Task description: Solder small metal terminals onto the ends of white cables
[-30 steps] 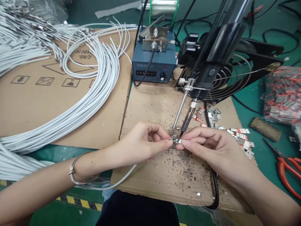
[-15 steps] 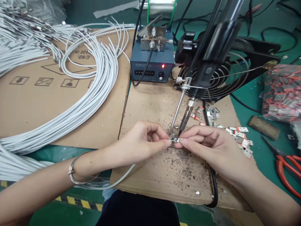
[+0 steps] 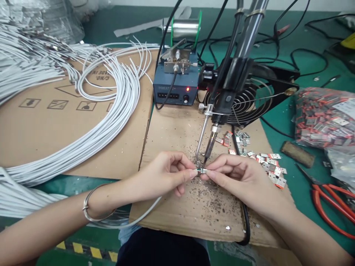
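Thumb and fingers of my left hand (image 3: 170, 175) pinch the end of a white cable (image 3: 149, 208), whose length runs out below the palm. Facing it, my right hand (image 3: 235, 173) grips a small metal USB connector (image 3: 204, 171) between thumb and forefinger. Cable end and connector meet between my fingertips; small green and white bits show there. Right above this spot are the tip of a soldering iron (image 3: 211, 146) and a thin bent metal tube (image 3: 202, 136). Whether the iron tip touches the joint cannot be made out.
Loose USB connectors (image 3: 273, 168) lie right of my right hand, with red-handled pliers (image 3: 327, 195) and a bag of connectors (image 3: 324, 118) beyond. Behind stand a blue solder feeder (image 3: 176, 87) and a fan (image 3: 249, 99). Bundled white cables (image 3: 111, 118) cover cardboard at left.
The camera view has tilted up and shifted slightly, showing more of the table's back. Both hands keep their pinches, with cable end and connector still together below the iron.
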Demonstrator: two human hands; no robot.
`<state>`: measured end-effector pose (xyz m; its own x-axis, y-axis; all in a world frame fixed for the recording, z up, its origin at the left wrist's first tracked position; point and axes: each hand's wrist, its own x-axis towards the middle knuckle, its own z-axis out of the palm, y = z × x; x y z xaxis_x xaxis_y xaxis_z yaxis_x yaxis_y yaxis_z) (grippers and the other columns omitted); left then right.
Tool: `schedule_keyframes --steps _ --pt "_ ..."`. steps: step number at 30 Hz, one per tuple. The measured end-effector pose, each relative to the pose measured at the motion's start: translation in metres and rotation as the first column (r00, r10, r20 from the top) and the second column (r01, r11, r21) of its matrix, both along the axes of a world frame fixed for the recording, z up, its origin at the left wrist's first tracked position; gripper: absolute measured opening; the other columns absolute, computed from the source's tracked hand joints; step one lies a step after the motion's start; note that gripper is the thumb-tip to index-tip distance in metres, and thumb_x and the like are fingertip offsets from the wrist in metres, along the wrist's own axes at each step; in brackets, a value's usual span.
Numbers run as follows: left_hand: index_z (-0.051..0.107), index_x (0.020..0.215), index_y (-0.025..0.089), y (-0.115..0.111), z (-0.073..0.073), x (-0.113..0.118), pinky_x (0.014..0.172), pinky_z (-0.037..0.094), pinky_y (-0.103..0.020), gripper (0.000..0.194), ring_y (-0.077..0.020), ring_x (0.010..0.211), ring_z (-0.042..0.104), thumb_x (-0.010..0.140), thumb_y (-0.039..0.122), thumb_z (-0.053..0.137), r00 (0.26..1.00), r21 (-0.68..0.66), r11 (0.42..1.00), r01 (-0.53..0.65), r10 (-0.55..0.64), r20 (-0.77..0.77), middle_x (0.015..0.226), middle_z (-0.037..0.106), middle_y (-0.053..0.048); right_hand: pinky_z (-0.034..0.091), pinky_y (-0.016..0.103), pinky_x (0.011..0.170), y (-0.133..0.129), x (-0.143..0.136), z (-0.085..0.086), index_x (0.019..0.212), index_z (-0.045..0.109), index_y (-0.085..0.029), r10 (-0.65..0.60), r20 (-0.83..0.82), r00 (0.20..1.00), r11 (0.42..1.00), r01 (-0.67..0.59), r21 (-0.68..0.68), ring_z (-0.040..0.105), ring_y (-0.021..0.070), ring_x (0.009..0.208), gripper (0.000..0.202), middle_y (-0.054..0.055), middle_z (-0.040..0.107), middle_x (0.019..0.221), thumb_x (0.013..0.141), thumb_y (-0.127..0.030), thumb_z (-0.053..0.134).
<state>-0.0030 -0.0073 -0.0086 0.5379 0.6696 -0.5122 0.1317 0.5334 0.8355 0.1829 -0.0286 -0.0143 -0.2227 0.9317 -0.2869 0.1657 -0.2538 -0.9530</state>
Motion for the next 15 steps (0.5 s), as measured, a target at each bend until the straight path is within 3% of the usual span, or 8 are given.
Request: schedule_keyframes --steps 7,11,13,15 --pt "0.056 0.074 0.013 -0.001 0.0 -0.001 0.043 0.044 -0.015 0.01 -0.0056 0.041 0.053 0.081 0.018 0.059 1.0 -0.005 1.0 0.005 -0.005 0.0 0.047 0.054 0.007 0.045 0.022 0.047 -0.011 -0.006 -0.004 0.074 0.063 -0.018 0.06 0.087 0.994 0.998 -0.063 0.03 0.067 0.0159 0.061 0.005 0.005 0.073 0.071 0.076 -0.023 0.062" --pt "0.054 0.075 0.013 -0.005 0.002 -0.003 0.042 0.044 -0.015 0.011 -0.0061 0.041 0.052 0.079 0.022 0.061 0.997 -0.017 0.999 0.051 -0.052 -0.05 0.047 0.053 0.007 0.046 0.025 0.052 -0.021 0.009 0.004 0.084 0.066 -0.02 0.136 0.28 0.95 0.977 -0.175 0.121 0.066 0.0181 0.067 0.014 0.005 0.072 0.075 0.082 -0.03 0.058" --pt "0.053 0.074 0.014 -0.006 0.004 -0.004 0.041 0.043 -0.016 0.014 -0.0062 0.039 0.051 0.078 0.024 0.062 0.995 -0.02 0.998 0.063 -0.064 -0.082 0.046 0.052 0.008 0.046 0.028 0.054 -0.021 0.03 0.016 0.088 0.068 -0.021 0.099 0.505 0.857 0.949 -0.235 0.212 0.064 0.0188 0.066 0.017 0.005 0.072 0.08 0.083 -0.032 0.056" --pt "0.051 0.072 0.015 -0.006 0.005 -0.005 0.041 0.042 -0.016 0.016 -0.0062 0.039 0.05 0.076 0.026 0.063 0.99 -0.018 0.996 0.087 -0.088 -0.108 0.046 0.051 0.009 0.044 0.03 0.055 -0.015 0.06 0.028 0.089 0.069 -0.02 -0.107 0.751 0.651 0.923 -0.215 0.318 0.062 0.0192 0.059 0.02 0.006 0.072 0.078 0.083 -0.03 0.052"
